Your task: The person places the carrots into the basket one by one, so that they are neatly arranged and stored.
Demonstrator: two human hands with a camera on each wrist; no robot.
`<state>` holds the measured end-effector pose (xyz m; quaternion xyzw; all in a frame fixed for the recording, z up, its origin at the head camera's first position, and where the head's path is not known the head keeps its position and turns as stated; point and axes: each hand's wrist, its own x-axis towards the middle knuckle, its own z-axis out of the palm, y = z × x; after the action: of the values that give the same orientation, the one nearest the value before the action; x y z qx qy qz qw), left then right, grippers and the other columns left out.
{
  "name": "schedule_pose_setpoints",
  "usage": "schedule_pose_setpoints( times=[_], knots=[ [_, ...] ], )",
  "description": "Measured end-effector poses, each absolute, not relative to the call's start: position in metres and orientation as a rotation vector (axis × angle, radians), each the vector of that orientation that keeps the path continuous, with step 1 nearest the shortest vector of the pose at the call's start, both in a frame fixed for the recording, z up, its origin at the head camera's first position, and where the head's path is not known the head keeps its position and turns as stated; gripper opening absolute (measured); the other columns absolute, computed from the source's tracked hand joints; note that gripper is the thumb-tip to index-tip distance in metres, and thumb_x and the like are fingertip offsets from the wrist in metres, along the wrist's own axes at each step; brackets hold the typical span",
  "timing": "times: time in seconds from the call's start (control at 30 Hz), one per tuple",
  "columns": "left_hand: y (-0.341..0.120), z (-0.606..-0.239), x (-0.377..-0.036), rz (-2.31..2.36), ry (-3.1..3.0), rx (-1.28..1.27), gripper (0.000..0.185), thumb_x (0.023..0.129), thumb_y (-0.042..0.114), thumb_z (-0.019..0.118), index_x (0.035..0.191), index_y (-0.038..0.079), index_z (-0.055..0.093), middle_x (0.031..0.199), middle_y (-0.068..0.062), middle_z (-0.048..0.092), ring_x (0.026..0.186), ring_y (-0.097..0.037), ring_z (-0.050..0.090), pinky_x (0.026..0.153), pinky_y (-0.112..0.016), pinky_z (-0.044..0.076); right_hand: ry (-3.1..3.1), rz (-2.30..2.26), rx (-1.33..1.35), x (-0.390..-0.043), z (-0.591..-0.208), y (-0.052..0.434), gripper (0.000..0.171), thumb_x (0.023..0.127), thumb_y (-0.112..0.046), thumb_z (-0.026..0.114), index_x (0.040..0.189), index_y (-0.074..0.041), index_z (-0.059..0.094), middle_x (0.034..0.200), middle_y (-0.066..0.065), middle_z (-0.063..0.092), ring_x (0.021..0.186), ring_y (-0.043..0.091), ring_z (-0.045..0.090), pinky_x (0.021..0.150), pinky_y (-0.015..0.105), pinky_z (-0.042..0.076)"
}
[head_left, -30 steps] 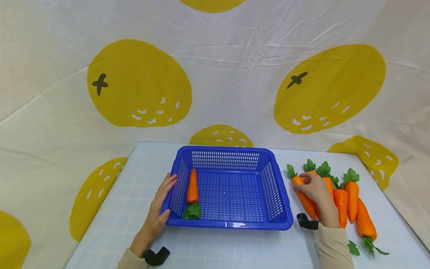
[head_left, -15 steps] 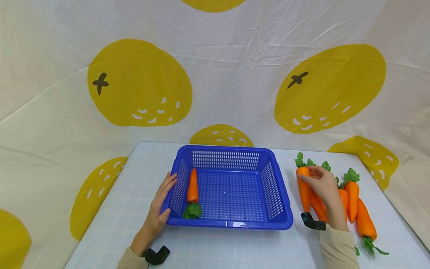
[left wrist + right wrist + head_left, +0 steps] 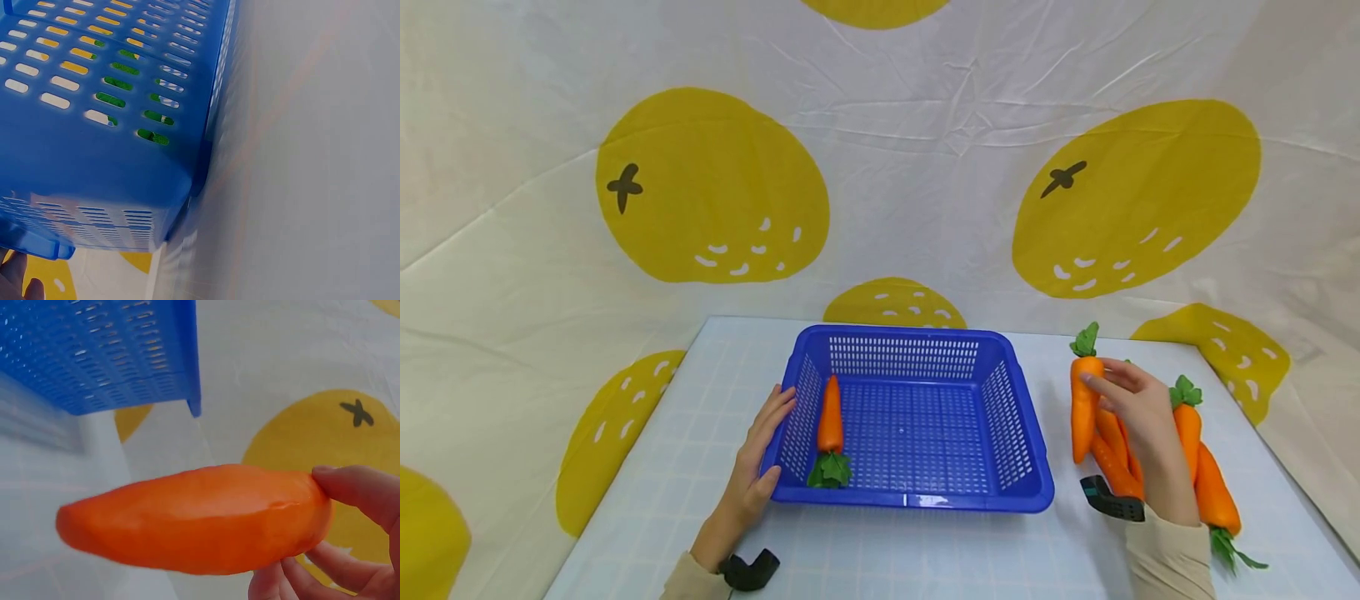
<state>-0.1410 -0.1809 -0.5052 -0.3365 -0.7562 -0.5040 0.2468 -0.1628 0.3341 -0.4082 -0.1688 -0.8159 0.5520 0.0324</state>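
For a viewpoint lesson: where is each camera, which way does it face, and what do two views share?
On head: faces forward and down at the basket; left hand and right hand show.
On left wrist: faces the basket's outside; left fingers show.
On right wrist: faces the held carrot; right fingers show.
Both wrist views share the basket.

Forward-down head view, close wrist views, basket (image 3: 917, 433) in all.

A fruit-printed cloth (image 3: 917, 200) behind a pale checked table (image 3: 865, 554) suggests a tabletop set-up, room type unclear.
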Motion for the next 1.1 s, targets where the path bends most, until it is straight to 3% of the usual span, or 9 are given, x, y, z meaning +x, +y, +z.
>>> schedule_pose_setpoints(
  times=[0.17, 0.33, 0.4, 1.1],
  knots=[
    [-0.181, -0.505, -0.141, -1.383, -2.060, -0.920, 0.065, 0.096, 0.034, 0.043, 0.145, -0.009, 0.040, 0.153, -0.028, 0.035, 0.146, -0.046, 0.016, 0.122, -0.035, 0.008, -2.354, 1.892, -0.508, -0.160, -0.399, 0.332, 0.069, 0.086, -0.045, 0.073, 0.141, -0.011, 0.050, 0.110, -0.012, 0.059, 0.093, 0.005, 0.058, 0.077, 0.017, 0.054],
    [-0.181, -0.505, -0.142, -1.385, -2.053, -0.928, 0.065, 0.096, 0.034, 0.042, 0.145, -0.010, 0.040, 0.153, -0.028, 0.034, 0.146, -0.047, 0.016, 0.122, -0.035, 0.008, -2.076, 2.157, -0.395, -0.154, -0.385, 0.326, 0.033, 0.088, -0.029, 0.076, 0.118, -0.021, 0.064, 0.101, -0.014, 0.067, 0.086, 0.005, 0.062, 0.072, 0.016, 0.054],
    [-0.181, -0.505, -0.142, -1.387, -2.053, -0.929, 0.066, 0.096, 0.034, 0.042, 0.145, -0.010, 0.039, 0.153, -0.028, 0.034, 0.146, -0.047, 0.016, 0.122, -0.035, 0.008, -2.026, 2.202, -0.340, -0.153, -0.380, 0.322, 0.028, 0.089, -0.024, 0.075, 0.115, -0.021, 0.066, 0.101, -0.012, 0.068, 0.086, 0.006, 0.064, 0.072, 0.017, 0.054],
    [-0.181, -0.503, -0.140, -1.397, -2.095, -0.897, 0.065, 0.095, 0.033, 0.043, 0.147, -0.007, 0.039, 0.155, -0.025, 0.033, 0.147, -0.045, 0.015, 0.122, -0.034, 0.007, -2.258, 2.004, -0.034, -0.180, -0.321, 0.268, 0.031, 0.092, -0.027, 0.071, 0.118, -0.016, 0.060, 0.101, -0.007, 0.067, 0.089, 0.010, 0.064, 0.073, 0.020, 0.056]
  ],
)
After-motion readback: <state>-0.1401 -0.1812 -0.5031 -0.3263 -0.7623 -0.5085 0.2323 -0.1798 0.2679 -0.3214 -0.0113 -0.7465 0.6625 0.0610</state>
